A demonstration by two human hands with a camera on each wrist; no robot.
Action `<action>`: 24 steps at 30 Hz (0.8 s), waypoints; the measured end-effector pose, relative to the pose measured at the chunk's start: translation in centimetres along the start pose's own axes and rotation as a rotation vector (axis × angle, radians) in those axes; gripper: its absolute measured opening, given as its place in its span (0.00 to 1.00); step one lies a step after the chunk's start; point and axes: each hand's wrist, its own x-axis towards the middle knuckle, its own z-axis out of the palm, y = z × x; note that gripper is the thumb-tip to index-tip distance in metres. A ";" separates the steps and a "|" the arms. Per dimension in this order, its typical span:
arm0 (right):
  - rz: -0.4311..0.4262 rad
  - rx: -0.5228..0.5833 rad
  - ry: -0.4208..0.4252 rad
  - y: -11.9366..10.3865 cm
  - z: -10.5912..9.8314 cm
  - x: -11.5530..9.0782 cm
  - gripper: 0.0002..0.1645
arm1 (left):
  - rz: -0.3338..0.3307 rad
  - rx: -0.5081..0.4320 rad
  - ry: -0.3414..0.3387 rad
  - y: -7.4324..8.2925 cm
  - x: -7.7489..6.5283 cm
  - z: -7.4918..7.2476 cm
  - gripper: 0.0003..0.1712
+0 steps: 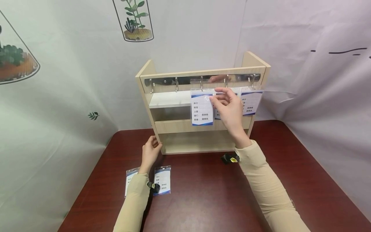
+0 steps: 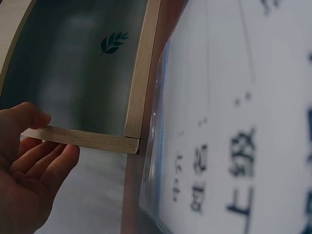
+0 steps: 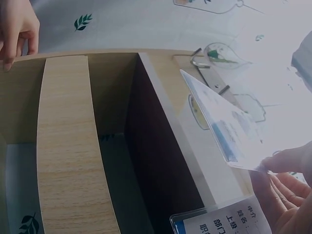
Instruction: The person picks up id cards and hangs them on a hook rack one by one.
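Note:
My right hand (image 1: 230,108) pinches the right edge of a clear-sleeved name badge (image 1: 202,111) between thumb and fingers. The badge is upright at the middle hook (image 1: 201,83) of a small wooden shelf (image 1: 188,126), its clear top edge overlapping the hook. In the right wrist view the same badge (image 3: 219,122) shows side-on, held at its corner. Low on the shelf's left side, my left hand (image 1: 150,151) grips the side panel (image 2: 83,137), thumb on one face and fingers on the other. Another badge (image 1: 251,102) hangs from the far-right hook; one beside it is partly hidden by my right hand.
Two more badges lie on the dark red table (image 1: 203,199); the right one (image 1: 165,178) is partly covered by my left wrist, the left one (image 1: 129,177) by my sleeve. Two hooks on the left of the metal strip (image 1: 163,81) hold nothing. A printed white curtain (image 1: 197,35) stands behind.

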 end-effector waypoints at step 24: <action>-0.063 -0.040 0.000 0.6 0.2 0.2 0.18 | -0.021 0.018 -0.011 0.5 -0.3 -0.1 0.21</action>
